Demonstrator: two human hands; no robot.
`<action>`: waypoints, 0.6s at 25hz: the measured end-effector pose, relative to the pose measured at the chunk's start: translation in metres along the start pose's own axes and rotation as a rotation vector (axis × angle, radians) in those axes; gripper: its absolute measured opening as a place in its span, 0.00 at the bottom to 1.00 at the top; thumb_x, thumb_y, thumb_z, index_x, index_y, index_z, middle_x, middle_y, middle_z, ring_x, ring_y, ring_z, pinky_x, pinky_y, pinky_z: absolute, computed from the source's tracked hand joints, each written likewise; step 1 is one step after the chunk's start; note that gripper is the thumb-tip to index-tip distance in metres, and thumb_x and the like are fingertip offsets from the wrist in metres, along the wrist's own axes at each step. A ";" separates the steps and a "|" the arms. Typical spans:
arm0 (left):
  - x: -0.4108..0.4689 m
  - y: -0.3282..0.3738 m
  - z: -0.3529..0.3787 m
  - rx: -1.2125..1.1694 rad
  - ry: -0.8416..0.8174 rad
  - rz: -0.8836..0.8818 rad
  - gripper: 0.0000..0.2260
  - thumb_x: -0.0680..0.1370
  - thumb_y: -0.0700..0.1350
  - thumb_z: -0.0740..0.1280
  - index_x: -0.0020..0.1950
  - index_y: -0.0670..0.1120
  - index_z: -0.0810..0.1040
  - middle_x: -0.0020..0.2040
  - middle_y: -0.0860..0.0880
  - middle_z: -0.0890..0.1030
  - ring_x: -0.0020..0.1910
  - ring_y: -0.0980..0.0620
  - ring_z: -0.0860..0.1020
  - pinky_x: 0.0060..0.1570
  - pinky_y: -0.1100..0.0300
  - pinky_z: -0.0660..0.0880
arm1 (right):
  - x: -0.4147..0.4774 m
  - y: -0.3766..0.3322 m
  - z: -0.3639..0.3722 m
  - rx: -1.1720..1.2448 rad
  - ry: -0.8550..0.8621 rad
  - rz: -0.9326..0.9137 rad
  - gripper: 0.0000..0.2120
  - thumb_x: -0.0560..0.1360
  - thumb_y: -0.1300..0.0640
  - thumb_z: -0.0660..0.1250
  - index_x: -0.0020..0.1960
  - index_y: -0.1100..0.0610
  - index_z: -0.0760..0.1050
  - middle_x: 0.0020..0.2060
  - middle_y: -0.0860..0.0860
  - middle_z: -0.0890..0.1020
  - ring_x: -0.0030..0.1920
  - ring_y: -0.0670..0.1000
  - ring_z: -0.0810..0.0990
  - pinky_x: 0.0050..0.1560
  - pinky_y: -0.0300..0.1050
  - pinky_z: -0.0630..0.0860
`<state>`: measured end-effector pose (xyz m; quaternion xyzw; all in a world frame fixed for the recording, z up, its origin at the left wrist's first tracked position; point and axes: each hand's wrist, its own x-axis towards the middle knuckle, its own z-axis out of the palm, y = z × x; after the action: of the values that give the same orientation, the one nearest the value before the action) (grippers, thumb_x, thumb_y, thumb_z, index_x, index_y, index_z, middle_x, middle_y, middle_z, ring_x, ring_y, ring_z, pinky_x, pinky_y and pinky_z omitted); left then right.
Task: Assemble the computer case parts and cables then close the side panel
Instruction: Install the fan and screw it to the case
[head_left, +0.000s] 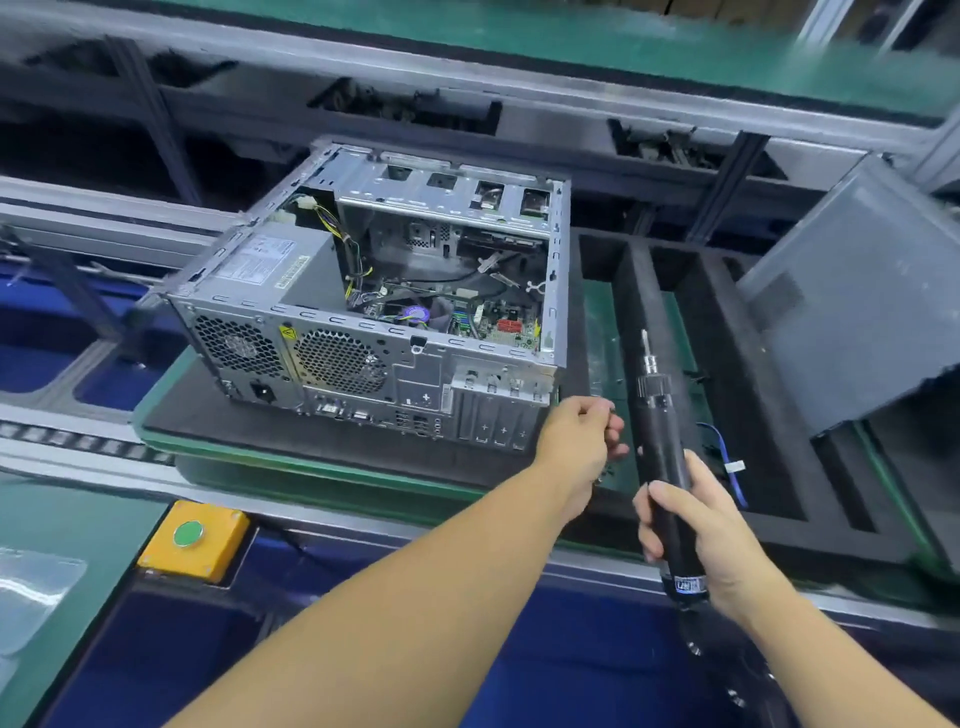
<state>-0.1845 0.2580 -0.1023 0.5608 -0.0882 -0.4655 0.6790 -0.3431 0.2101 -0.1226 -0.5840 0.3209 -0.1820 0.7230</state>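
Assembly-line bench, far rails blurred and dim. Computer case (374, 291) lies on its side on a green-edged pallet (311, 460), open side up and rear panel toward the camera; wiring and board show inside, labels too small to read. Right of the case, a grey side panel (852, 301) leans tilted, its right edge cut off. Between them sits a black foam tray (649, 291) with long compartments. Right hand (696, 525) grasps an electric screwdriver (662, 447) by its barrel, just right of the case. Left hand (582, 441) is at the case's rear right corner, fingers curled; whether they pinch anything, cannot tell. Yellow button box (195, 540) is front-left of the case. Blue cable (724, 457) is partly hidden behind the right hand.
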 end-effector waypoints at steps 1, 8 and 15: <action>-0.005 0.006 0.005 -0.050 0.013 0.002 0.10 0.84 0.41 0.56 0.47 0.43 0.75 0.35 0.50 0.73 0.30 0.57 0.69 0.37 0.62 0.76 | -0.006 -0.009 0.002 -0.028 -0.035 -0.002 0.18 0.70 0.56 0.75 0.57 0.50 0.72 0.37 0.58 0.75 0.27 0.55 0.70 0.27 0.44 0.69; -0.045 0.057 0.043 -0.335 0.178 -0.033 0.15 0.83 0.49 0.62 0.40 0.46 0.78 0.31 0.50 0.76 0.31 0.52 0.73 0.32 0.59 0.74 | -0.061 -0.050 -0.002 -0.157 -0.124 0.050 0.11 0.70 0.53 0.72 0.51 0.45 0.76 0.36 0.58 0.76 0.27 0.55 0.72 0.28 0.45 0.71; -0.072 0.078 0.060 -0.520 0.142 -0.084 0.12 0.81 0.50 0.65 0.46 0.42 0.78 0.39 0.48 0.79 0.36 0.51 0.78 0.40 0.51 0.80 | -0.077 -0.077 -0.014 -0.228 -0.172 0.056 0.12 0.73 0.56 0.71 0.55 0.46 0.75 0.36 0.58 0.76 0.27 0.55 0.72 0.29 0.46 0.72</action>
<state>-0.2206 0.2647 0.0138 0.4020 0.1054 -0.4596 0.7849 -0.4001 0.2303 -0.0309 -0.6667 0.2924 -0.0734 0.6817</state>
